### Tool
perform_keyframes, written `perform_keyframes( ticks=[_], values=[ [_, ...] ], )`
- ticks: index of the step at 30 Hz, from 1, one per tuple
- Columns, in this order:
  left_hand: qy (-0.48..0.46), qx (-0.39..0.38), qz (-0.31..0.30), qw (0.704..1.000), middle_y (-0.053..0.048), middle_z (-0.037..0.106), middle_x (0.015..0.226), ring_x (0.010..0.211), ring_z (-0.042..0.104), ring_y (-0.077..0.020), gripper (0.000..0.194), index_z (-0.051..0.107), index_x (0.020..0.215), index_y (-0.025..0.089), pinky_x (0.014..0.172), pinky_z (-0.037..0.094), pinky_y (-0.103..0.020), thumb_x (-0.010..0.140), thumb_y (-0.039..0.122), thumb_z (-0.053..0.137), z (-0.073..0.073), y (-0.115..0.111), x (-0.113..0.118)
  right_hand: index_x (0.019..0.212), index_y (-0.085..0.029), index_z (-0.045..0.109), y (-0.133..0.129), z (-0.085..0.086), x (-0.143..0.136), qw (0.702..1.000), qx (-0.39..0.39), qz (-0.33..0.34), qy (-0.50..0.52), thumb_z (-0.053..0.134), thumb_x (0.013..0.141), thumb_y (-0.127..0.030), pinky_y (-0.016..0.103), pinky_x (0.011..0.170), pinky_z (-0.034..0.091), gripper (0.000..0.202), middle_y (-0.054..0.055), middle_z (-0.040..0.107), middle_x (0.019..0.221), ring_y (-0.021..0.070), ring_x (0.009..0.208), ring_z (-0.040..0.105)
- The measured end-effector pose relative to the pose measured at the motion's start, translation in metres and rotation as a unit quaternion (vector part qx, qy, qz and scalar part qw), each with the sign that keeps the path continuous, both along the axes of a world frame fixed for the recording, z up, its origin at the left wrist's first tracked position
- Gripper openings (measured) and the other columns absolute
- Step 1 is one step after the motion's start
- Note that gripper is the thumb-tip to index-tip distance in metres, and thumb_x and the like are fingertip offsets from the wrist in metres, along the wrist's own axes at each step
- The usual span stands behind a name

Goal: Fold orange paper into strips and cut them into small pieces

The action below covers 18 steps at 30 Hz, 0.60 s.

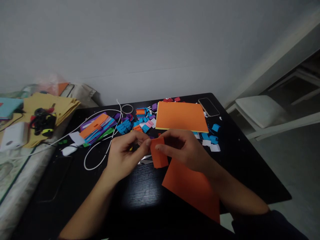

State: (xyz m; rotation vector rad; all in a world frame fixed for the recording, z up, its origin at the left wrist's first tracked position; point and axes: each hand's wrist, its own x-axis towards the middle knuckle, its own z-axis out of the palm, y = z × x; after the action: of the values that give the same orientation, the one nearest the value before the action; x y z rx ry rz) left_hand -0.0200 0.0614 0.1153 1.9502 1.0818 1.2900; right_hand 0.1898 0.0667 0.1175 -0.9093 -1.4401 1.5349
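Observation:
A small folded piece of orange paper (159,158) is held up over the black table, between both hands. My left hand (127,153) pinches its upper left edge between thumb and fingers. On the right side, my right hand (185,148) grips the same piece, thumb across its front and fingers behind. Beneath my right hand and forearm lies a larger orange sheet (192,191), partly covered by the arm. A stack of orange paper (181,115) with a yellow edge lies just beyond the hands.
Cut and folded paper pieces (124,126) in several colours lie behind the hands. Left of them are paper strips (96,128), a white cable (87,155) and a white earbud-like case (69,150). A phone (208,107) sits at the far right corner. A white-cushioned seat (261,110) stands right.

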Motion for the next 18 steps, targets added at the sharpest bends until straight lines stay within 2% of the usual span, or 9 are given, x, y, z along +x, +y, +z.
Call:
perform_keyframes(
  ticks=[3,6,11,15,18],
  values=[
    [-0.021,-0.014,0.011,1.000,0.005,0.068,0.068,0.057,0.060,-0.0062,0.012,0.070,0.085,0.021,0.054,0.047,-0.016,0.096,0.016,0.069,-0.001,0.000,0.001,0.092,-0.017,0.078,0.002,-0.005,-0.002,0.999,-0.035,0.040,-0.005,0.083,0.087,-0.035,0.026,0.064,0.051,0.020,0.002,0.074,0.080,0.0137,0.071,0.067],
    [-0.014,-0.042,0.006,0.999,0.004,0.066,0.069,0.059,0.059,-0.0074,0.013,0.069,0.084,0.020,0.057,0.048,-0.018,0.097,0.018,0.067,0.000,0.002,0.002,0.091,-0.017,0.078,0.003,-0.009,-0.002,0.998,-0.038,0.042,-0.016,0.081,0.090,-0.038,0.026,0.066,0.051,0.022,0.003,0.076,0.084,0.0135,0.073,0.068],
    [0.016,-0.079,-0.015,0.997,0.001,0.069,0.072,0.062,0.060,-0.0101,0.013,0.073,0.085,0.019,0.058,0.048,-0.021,0.095,0.027,0.072,0.001,0.006,0.003,0.082,-0.016,0.075,0.004,-0.012,-0.003,0.997,-0.014,0.055,-0.050,0.082,0.089,-0.039,0.024,0.057,0.044,0.025,-0.003,0.067,0.069,0.0093,0.061,0.058],
    [-0.016,-0.119,0.013,0.993,0.001,0.066,0.067,0.057,0.056,-0.0100,0.020,0.074,0.082,0.020,0.053,0.043,-0.022,0.096,0.033,0.073,0.001,0.006,-0.001,0.085,-0.017,0.076,0.005,-0.011,-0.002,0.998,-0.008,0.041,-0.050,0.082,0.089,-0.037,0.026,0.065,0.052,0.021,-0.001,0.074,0.077,0.0117,0.068,0.066],
    [-0.058,-0.128,0.041,0.989,0.002,0.065,0.064,0.057,0.056,-0.0107,0.020,0.074,0.082,0.020,0.053,0.043,-0.022,0.095,0.035,0.075,0.002,0.008,-0.006,0.089,-0.019,0.078,0.007,-0.011,0.001,0.998,0.006,0.021,-0.056,0.083,0.088,-0.036,0.028,0.067,0.056,0.018,0.001,0.077,0.080,0.0142,0.072,0.071]
  ],
)
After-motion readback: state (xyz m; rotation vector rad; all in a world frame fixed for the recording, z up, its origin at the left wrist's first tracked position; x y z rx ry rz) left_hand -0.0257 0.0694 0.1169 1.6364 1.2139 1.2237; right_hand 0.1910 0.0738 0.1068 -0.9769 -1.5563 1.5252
